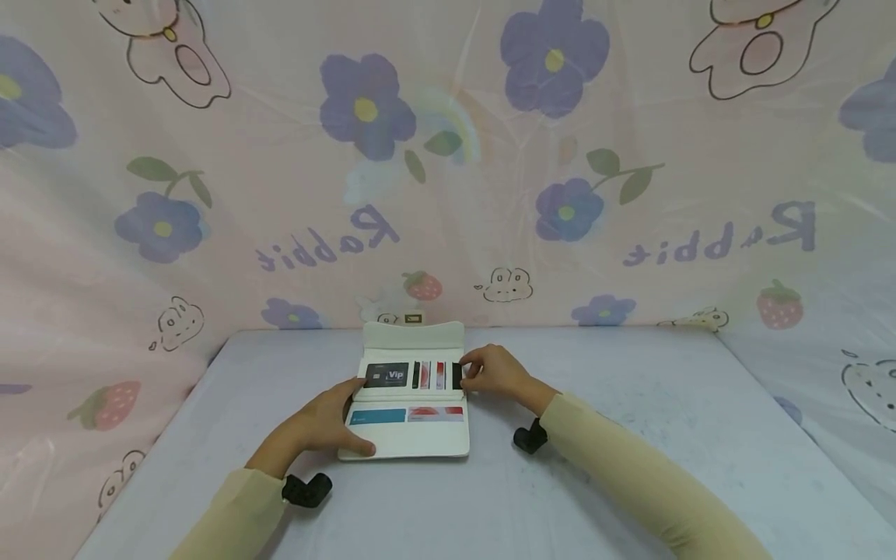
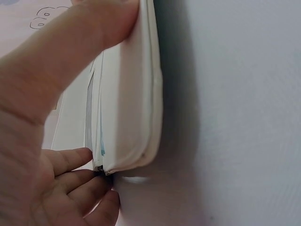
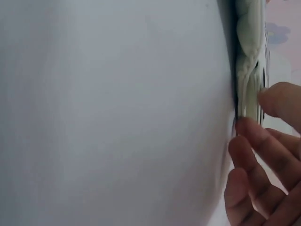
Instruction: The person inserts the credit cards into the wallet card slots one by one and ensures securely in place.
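Observation:
An unfolded white wallet lies on the table with its flap spread toward the back. My left hand grips its left edge, thumb on the lower panel; in the left wrist view the fingers bend in beside the fold. At the right edge, my right hand pinches the upper panel beside a black card, with thumb and index finger on either side of the edge in the right wrist view. A dark "Vip" card and several slotted cards fill the upper panel. Below sit a blue card and a red-and-white card.
A white-covered table extends around the wallet. Behind it hangs a pink curtain with flowers and rabbits. Black wrist cameras sit on both forearms, the left camera and the right camera.

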`<act>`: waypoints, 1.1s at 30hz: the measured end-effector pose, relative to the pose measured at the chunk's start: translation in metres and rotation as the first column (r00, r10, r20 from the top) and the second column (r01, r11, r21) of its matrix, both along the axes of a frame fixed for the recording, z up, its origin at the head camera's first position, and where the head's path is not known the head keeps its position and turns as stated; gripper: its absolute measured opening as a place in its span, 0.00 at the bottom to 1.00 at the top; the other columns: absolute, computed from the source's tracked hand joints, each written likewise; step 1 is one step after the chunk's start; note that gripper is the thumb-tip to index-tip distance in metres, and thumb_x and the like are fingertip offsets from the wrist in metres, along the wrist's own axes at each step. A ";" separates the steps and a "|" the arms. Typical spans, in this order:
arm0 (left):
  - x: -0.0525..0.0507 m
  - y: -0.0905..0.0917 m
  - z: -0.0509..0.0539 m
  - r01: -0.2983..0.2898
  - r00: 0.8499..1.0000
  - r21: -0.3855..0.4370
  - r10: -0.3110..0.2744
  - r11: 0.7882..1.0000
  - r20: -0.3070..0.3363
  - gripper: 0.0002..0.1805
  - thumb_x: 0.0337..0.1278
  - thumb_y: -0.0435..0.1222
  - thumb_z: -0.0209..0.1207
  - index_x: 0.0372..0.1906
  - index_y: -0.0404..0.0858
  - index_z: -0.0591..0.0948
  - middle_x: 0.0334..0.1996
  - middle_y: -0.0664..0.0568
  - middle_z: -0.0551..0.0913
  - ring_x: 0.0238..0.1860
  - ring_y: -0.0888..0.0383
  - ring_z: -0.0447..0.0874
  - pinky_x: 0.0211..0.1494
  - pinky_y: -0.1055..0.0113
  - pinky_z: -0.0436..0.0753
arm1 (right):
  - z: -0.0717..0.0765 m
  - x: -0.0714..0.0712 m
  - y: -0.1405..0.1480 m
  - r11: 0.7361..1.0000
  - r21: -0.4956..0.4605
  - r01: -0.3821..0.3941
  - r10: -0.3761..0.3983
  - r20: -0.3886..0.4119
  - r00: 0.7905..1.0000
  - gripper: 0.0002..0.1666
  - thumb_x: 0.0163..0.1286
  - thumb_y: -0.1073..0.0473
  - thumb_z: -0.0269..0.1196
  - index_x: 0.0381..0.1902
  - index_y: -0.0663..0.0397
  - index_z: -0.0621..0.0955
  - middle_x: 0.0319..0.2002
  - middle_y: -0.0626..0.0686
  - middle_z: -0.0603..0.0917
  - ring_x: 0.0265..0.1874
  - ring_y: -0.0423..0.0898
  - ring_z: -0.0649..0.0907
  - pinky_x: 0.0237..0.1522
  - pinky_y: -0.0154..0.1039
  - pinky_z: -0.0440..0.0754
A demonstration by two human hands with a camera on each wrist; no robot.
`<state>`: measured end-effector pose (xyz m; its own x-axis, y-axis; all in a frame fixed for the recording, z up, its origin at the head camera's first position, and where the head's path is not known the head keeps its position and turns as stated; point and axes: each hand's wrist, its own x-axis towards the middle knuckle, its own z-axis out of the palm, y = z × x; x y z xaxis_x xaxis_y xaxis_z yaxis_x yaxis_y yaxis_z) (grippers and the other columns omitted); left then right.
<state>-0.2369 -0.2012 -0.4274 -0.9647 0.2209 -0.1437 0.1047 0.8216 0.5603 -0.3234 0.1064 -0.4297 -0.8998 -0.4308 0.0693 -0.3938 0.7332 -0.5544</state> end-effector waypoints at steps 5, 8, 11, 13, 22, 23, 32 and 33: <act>-0.001 0.002 -0.001 -0.005 1.000 0.004 0.005 1.000 0.008 0.67 0.20 0.58 0.78 0.73 0.36 0.59 0.70 0.40 0.65 0.70 0.42 0.64 0.68 0.40 0.66 | 0.004 0.000 -0.002 1.000 0.028 0.008 -0.008 -0.010 1.000 0.22 0.51 0.57 0.74 0.46 0.56 0.85 0.22 0.43 0.83 0.27 0.39 0.77 0.34 0.35 0.74; -0.001 0.004 -0.001 -0.005 1.000 0.002 0.005 1.000 0.014 0.67 0.20 0.58 0.78 0.73 0.37 0.59 0.71 0.40 0.65 0.70 0.41 0.64 0.68 0.40 0.66 | 0.005 0.000 0.000 0.999 0.026 0.025 -0.025 0.007 1.000 0.22 0.50 0.57 0.74 0.46 0.55 0.85 0.22 0.43 0.82 0.28 0.40 0.76 0.34 0.35 0.73; -0.001 0.005 -0.001 -0.006 1.000 0.002 0.006 1.000 0.019 0.68 0.20 0.58 0.78 0.73 0.36 0.59 0.71 0.39 0.64 0.70 0.40 0.64 0.68 0.39 0.66 | 0.005 0.000 0.001 1.000 0.016 0.023 -0.023 0.021 1.000 0.22 0.51 0.57 0.74 0.46 0.54 0.85 0.22 0.43 0.83 0.29 0.40 0.76 0.34 0.35 0.73; -0.001 0.005 -0.001 -0.005 1.000 0.006 0.005 1.000 0.021 0.68 0.20 0.57 0.79 0.73 0.35 0.59 0.71 0.38 0.64 0.70 0.40 0.63 0.68 0.39 0.66 | 0.004 0.000 0.001 1.000 0.009 0.019 -0.020 0.026 0.999 0.22 0.52 0.57 0.73 0.47 0.53 0.85 0.23 0.43 0.83 0.29 0.39 0.76 0.35 0.35 0.73; -0.002 0.002 -0.008 0.032 0.999 0.042 -0.032 0.999 -0.004 0.66 0.25 0.55 0.78 0.73 0.33 0.57 0.71 0.38 0.62 0.71 0.40 0.61 0.69 0.40 0.65 | 0.004 0.009 0.017 0.999 0.034 -0.037 0.035 0.035 0.999 0.31 0.55 0.52 0.71 0.58 0.50 0.78 0.42 0.50 0.86 0.36 0.44 0.83 0.40 0.40 0.81; -0.002 0.002 -0.008 0.032 0.999 0.039 -0.032 0.999 -0.015 0.65 0.26 0.56 0.77 0.73 0.34 0.58 0.71 0.38 0.62 0.71 0.40 0.61 0.69 0.40 0.64 | 0.007 0.011 0.021 0.998 0.046 -0.038 0.037 0.016 0.999 0.32 0.56 0.51 0.70 0.59 0.50 0.77 0.46 0.52 0.85 0.41 0.47 0.83 0.45 0.43 0.82; -0.007 -0.005 0.020 -0.004 0.970 -0.111 -0.023 0.994 -0.243 0.59 0.36 0.61 0.71 0.72 0.38 0.59 0.72 0.38 0.61 0.71 0.38 0.60 0.66 0.38 0.67 | 0.054 0.035 0.089 0.963 0.247 0.106 0.008 -0.423 0.906 0.41 0.58 0.39 0.65 0.66 0.50 0.72 0.61 0.58 0.76 0.61 0.60 0.74 0.57 0.62 0.74; -0.007 -0.006 0.026 -0.021 0.957 -0.133 -0.019 0.991 -0.290 0.58 0.37 0.62 0.70 0.72 0.39 0.60 0.71 0.38 0.62 0.71 0.37 0.61 0.65 0.38 0.68 | 0.060 0.038 0.098 0.956 0.262 0.133 0.006 -0.469 0.883 0.42 0.58 0.37 0.64 0.66 0.51 0.71 0.61 0.59 0.75 0.61 0.62 0.74 0.56 0.64 0.73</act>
